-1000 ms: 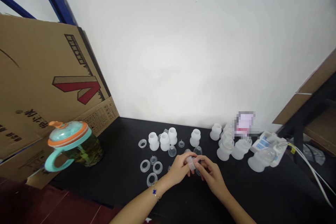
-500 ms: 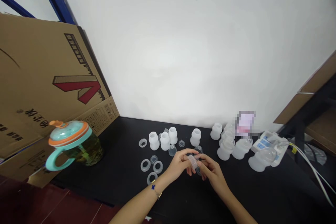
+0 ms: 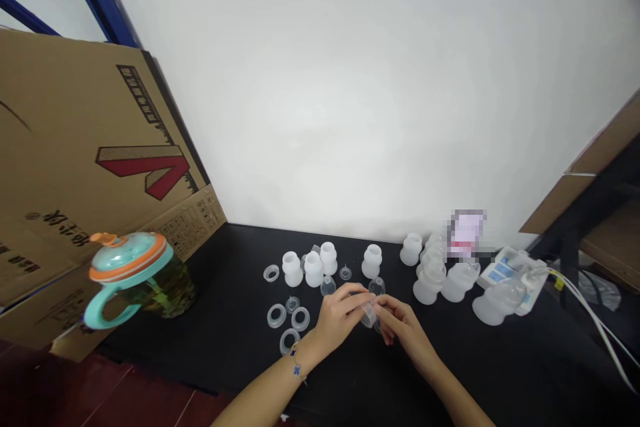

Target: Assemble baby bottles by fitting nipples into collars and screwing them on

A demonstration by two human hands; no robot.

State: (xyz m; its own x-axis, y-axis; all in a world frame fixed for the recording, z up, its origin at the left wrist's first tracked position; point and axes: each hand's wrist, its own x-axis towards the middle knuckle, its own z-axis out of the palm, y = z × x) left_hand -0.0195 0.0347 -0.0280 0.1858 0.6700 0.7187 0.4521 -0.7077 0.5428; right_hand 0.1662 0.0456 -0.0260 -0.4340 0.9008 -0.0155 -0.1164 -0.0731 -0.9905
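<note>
My left hand (image 3: 339,320) and my right hand (image 3: 404,328) meet over the black table, both closed on a translucent bottle collar ring (image 3: 369,315). Fingers cover part of the ring, and I cannot make out whether anything sits inside it. Clear domed caps (image 3: 328,286) lie just beyond my hands, one partly hidden behind the fingers. Left of my left hand are several loose collar rings (image 3: 302,327) and a clear teat (image 3: 293,305); another teat (image 3: 345,273) lies farther back. White open-necked baby bottles (image 3: 314,271) stand behind, with a single bottle (image 3: 371,263) apart from them.
Several bottles with clear domed tops (image 3: 429,287) stand at the right, near a white power strip (image 3: 533,293) with cables. A turquoise-lidded jug (image 3: 165,290) stands at the left before a large cardboard box (image 3: 65,133). A white wall (image 3: 320,113) closes off the back.
The ring has turned and sits slightly lower between my fingers. My left hand's fingers now reach over its top, and the view has shifted a little.
</note>
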